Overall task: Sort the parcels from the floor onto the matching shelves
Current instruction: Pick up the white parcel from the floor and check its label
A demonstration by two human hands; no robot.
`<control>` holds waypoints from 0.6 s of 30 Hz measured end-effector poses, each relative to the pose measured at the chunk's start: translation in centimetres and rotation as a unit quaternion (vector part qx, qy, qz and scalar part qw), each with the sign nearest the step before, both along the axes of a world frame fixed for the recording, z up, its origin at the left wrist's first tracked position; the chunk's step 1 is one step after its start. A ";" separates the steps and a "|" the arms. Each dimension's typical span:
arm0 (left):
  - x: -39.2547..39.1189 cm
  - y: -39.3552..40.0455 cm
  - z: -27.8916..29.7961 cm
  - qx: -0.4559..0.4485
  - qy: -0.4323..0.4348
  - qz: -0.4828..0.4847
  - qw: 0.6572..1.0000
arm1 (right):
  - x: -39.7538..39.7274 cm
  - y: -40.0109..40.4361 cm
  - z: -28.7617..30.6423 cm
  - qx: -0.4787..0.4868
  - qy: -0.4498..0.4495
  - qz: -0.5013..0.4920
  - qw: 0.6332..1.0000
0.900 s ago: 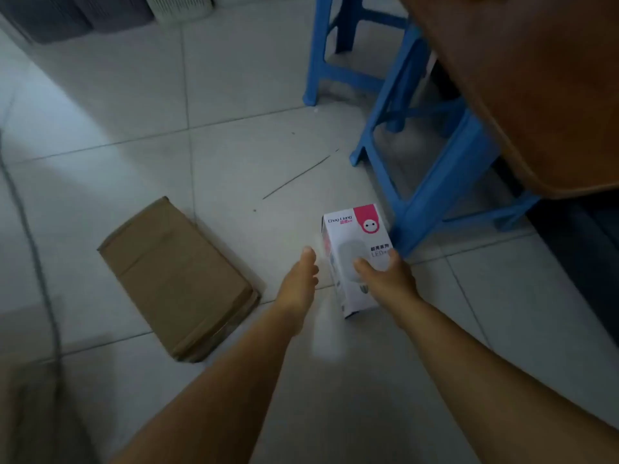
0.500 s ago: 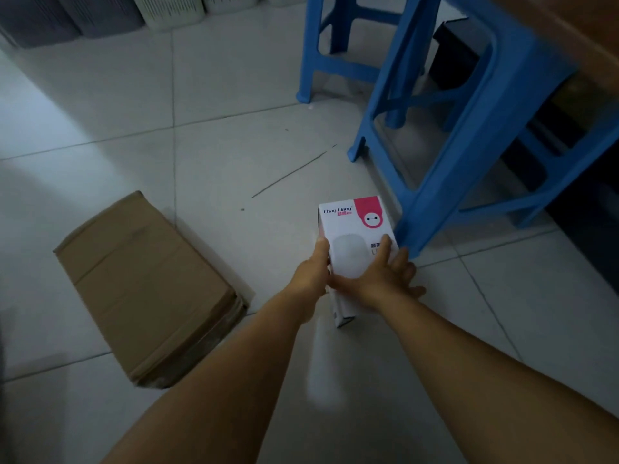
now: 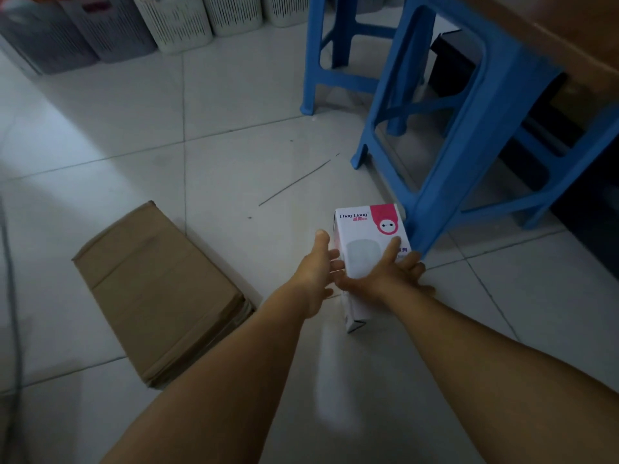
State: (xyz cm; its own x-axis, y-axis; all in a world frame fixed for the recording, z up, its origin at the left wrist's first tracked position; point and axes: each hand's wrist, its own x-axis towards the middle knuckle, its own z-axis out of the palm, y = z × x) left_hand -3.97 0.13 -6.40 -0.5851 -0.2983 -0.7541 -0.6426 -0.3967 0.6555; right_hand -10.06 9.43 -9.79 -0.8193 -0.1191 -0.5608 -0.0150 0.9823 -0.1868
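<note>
A small white and pink carton (image 3: 366,236) with a light bulb picture stands on the tiled floor, close to a blue stool's leg. My left hand (image 3: 318,264) presses against the carton's left side, thumb up and fingers apart. My right hand (image 3: 393,272) lies across its front and right side with the fingers spread. Both hands touch the carton and clasp it between them. The carton's lower end shows below my right wrist. A flattened brown cardboard parcel (image 3: 157,289) lies on the floor to the left, apart from both hands.
Two blue plastic stools (image 3: 452,128) (image 3: 335,61) stand just behind and right of the carton. A brown wooden tabletop (image 3: 569,38) overhangs at the top right, dark below. White and grey slotted baskets (image 3: 174,21) line the far edge. A thin dark cable (image 3: 10,279) runs down the left.
My left hand has closed in from beside the carton onto its left side. My right hand has slid up over its front. The carton has stayed in place.
</note>
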 end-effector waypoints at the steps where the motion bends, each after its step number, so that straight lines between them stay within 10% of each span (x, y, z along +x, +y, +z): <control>1: 0.2 -0.3 -0.1 -0.002 -0.003 -0.007 1.000 | -0.2 0.0 0.2 0.000 -0.005 -0.002 1.000; 10: 1.7 -4.3 0.2 -0.034 0.046 0.063 0.996 | -2.8 0.6 2.3 -0.366 -0.169 -0.080 0.912; 18: 3.4 -8.1 0.2 0.118 0.184 0.064 0.974 | -3.5 -0.7 3.8 -0.495 -0.265 -0.064 0.825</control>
State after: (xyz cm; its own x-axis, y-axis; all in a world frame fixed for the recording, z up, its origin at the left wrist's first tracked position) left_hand -0.61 -7.96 -6.21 -0.7974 -0.2305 -0.5577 -0.3170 -0.6263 0.7122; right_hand -13.56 8.77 -6.04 -0.5315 -0.6653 -0.5243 0.4179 0.3324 -0.8455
